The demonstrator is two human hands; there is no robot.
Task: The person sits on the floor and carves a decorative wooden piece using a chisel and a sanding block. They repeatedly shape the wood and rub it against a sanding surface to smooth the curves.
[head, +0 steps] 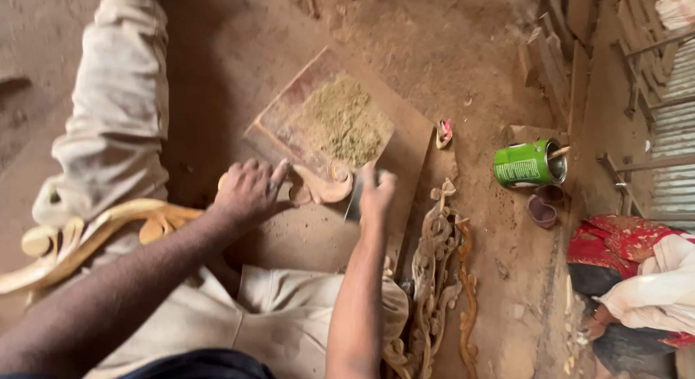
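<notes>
My left hand (pixel 250 191) presses down on a carved wooden piece (pixel 322 185) with a scrolled end, which runs leftward across my lap as a long curved carving (pixel 87 234). My right hand (pixel 376 193) grips a small dark flat blade (pixel 354 204) held against the carving's scroll. Just beyond both hands lies a flat board (pixel 409 144) carrying a heap of greenish-brown filler paste (pixel 344 122). I sit on the dirt floor with my leg in pale trousers (pixel 116 118) stretched out to the left.
Two ornate carved strips (pixel 438 278) lie on the ground to the right. A green tin can (pixel 528 163) with a stick in it lies on its side, a small dark bowl (pixel 541 211) beside it. Wooden slats (pixel 557 53) and red cloth (pixel 622 241) sit at the right.
</notes>
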